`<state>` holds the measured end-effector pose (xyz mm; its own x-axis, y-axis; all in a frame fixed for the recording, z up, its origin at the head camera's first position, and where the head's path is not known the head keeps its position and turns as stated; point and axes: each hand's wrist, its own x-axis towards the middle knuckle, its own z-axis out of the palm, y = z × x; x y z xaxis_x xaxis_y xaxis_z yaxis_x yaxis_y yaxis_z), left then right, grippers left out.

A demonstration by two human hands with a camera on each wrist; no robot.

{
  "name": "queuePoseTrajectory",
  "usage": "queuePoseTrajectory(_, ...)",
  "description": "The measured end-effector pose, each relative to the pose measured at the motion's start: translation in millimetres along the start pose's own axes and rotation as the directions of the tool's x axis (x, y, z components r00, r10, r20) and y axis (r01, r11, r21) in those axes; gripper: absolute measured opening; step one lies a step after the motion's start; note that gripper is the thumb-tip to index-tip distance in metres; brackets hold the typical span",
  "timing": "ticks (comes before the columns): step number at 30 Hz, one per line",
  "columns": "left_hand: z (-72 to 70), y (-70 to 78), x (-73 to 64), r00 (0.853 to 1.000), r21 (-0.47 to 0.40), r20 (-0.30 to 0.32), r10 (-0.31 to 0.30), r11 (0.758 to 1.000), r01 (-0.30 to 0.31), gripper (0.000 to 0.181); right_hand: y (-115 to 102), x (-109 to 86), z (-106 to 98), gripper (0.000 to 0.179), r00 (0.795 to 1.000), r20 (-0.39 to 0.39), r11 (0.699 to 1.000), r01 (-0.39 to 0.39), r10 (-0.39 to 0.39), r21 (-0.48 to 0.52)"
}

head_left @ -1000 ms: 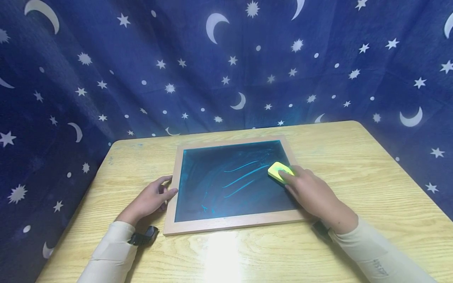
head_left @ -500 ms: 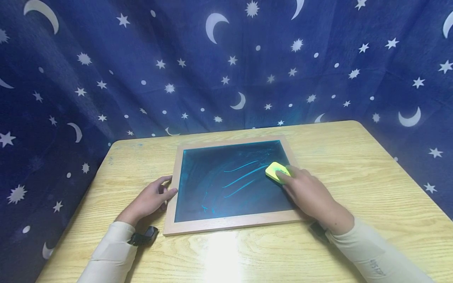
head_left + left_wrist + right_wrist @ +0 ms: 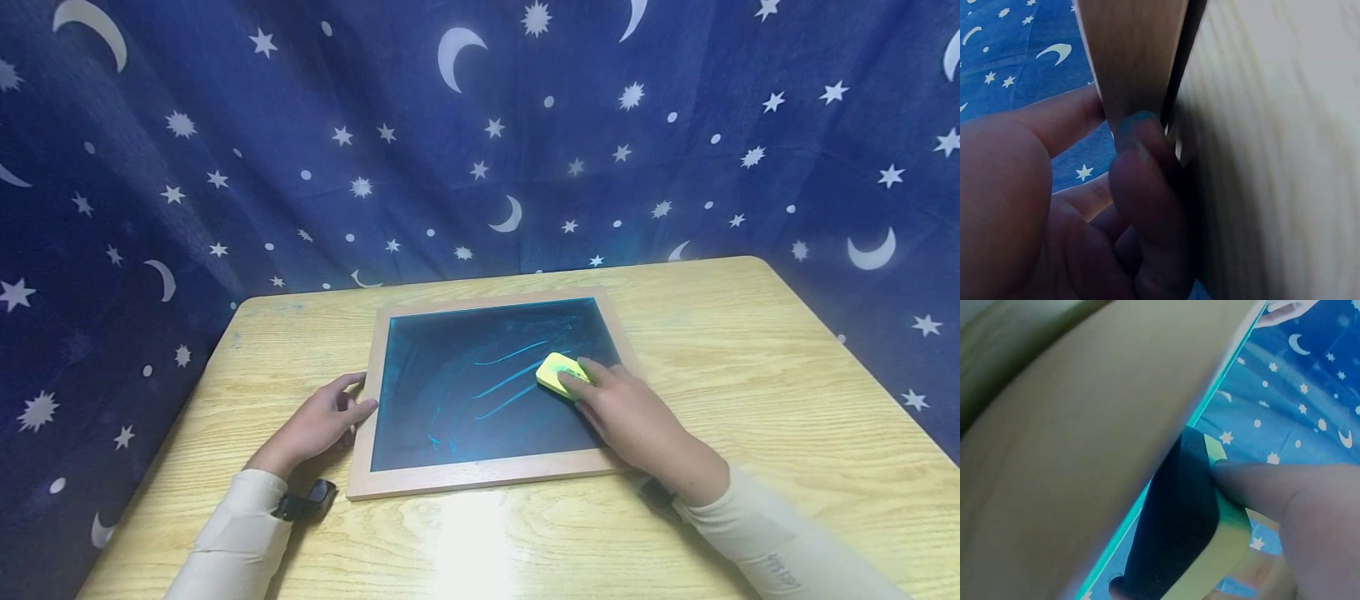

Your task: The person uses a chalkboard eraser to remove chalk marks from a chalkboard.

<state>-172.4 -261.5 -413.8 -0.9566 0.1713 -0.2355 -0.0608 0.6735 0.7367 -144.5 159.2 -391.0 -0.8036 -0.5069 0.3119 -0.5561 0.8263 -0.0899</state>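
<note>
Right grip [image 3: 633, 417] grasping a yellow eraser [image 3: 557, 375]; left grip [image 3: 318, 421] pinching the wooden frame [image 3: 480, 475] of a chalkboard [image 3: 416, 392].
The eraser sits right of middle on the chalkboard, by the right ends of blue strokes [image 3: 510, 378]; the left grip is at the frame's left edge. The chalkboard lies near the far edge of the bench [image 3: 750, 367].

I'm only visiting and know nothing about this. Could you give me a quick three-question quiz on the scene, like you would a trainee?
1. Which hand holds the yellow eraser? A) left B) right C) neither
2. True or false: the chalkboard has no marks on it.
3. Fill in: the left hand touches the board's wooden ____.

Key:
1. B, the right hand.
2. False; blue strokes show on it.
3. Frame.
</note>
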Motion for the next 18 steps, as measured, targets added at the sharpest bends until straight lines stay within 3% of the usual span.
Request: queuePoseTrajectory(18,-0.1,1.0,-0.6,1.000,-0.008,-0.002,0.003,1.000,-0.003,0.070,-37,-1.3,5,0.045,0.995,0.050,0.996,0.085,-0.084,-0.003)
